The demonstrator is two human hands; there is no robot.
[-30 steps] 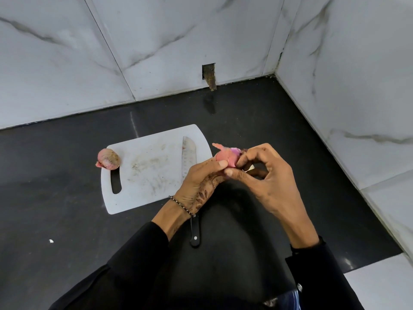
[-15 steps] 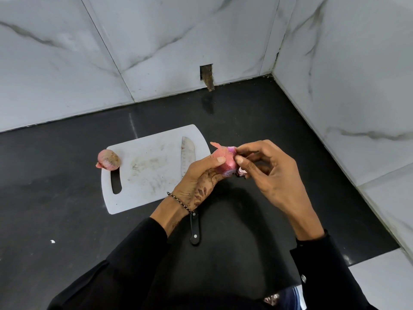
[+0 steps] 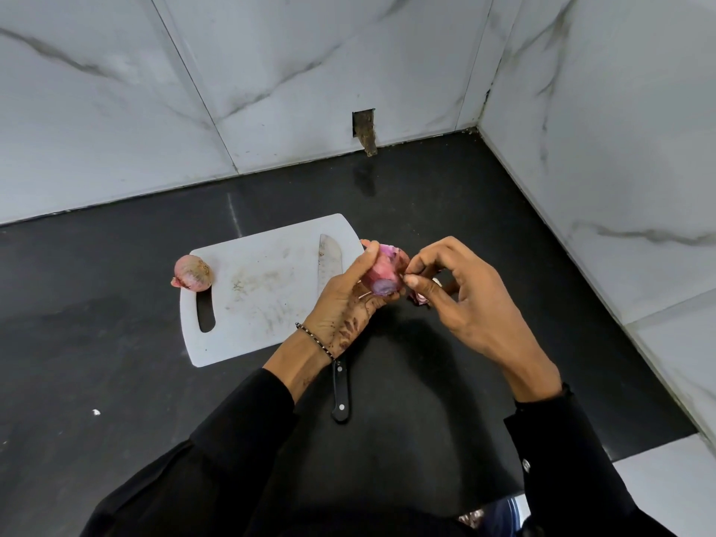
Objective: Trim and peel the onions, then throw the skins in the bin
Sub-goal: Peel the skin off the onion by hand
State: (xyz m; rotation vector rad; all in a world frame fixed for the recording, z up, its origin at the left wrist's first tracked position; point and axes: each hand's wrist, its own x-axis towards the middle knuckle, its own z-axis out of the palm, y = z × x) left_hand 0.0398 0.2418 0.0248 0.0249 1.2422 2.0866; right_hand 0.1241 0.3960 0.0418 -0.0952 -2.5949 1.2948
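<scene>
My left hand (image 3: 343, 304) holds a pink onion (image 3: 383, 271) above the right edge of the white cutting board (image 3: 252, 300); its cut purple end faces me. My right hand (image 3: 465, 300) pinches the onion's skin at its right side with thumb and forefinger. A small scrap of skin (image 3: 420, 298) lies on the counter under my right hand. A second, unpeeled onion (image 3: 191, 273) rests at the board's far left corner. A knife lies across the board, blade (image 3: 328, 261) on the board and black handle (image 3: 341, 393) over the near edge, partly hidden by my left wrist.
The black counter (image 3: 116, 362) fills a corner between two white marble walls. A small cut-out (image 3: 364, 129) sits low in the back wall. A white crumb (image 3: 95, 412) lies on the counter at the near left. No bin is in view.
My left hand has turned the onion so its cut purple end faces me. My right hand's fingers have shifted along the onion's right side, still pinching skin.
</scene>
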